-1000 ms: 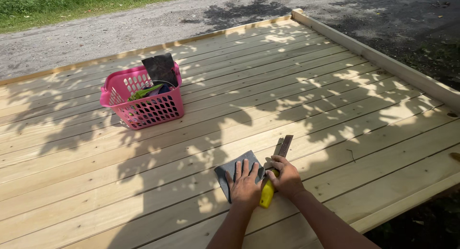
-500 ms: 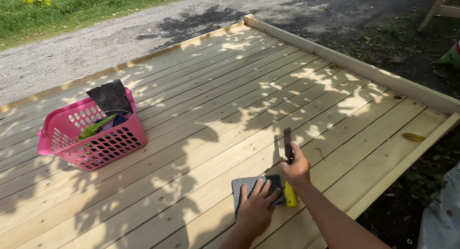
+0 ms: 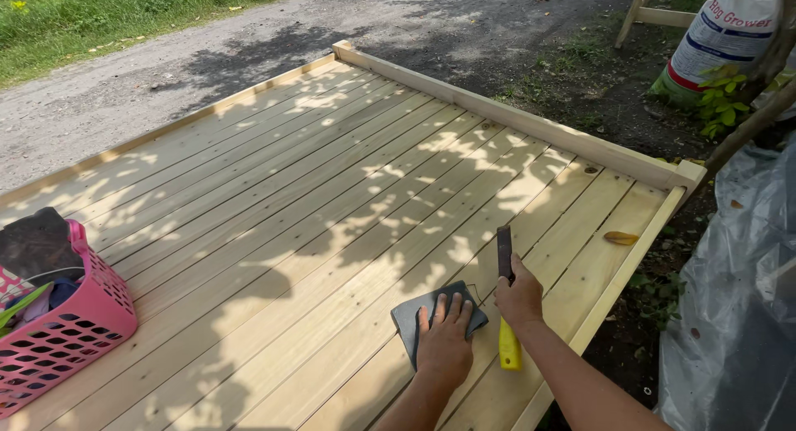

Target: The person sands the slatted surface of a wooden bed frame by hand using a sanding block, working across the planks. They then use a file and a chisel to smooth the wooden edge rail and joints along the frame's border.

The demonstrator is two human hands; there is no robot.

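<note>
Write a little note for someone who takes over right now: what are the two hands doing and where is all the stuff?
Left hand: flat, fingers spread, pressing a dark grey sheet onto the wooden deck.
Right hand: closed round a yellow-handled tool, its dark end pointing away, yellow handle near the deck's edge.
Pink basket with odds and ends stands far left on the deck.
A white sack and a clear plastic cover lie off the deck to the right.
Done or left: cannot tell; the boards show no clear mark.
</note>
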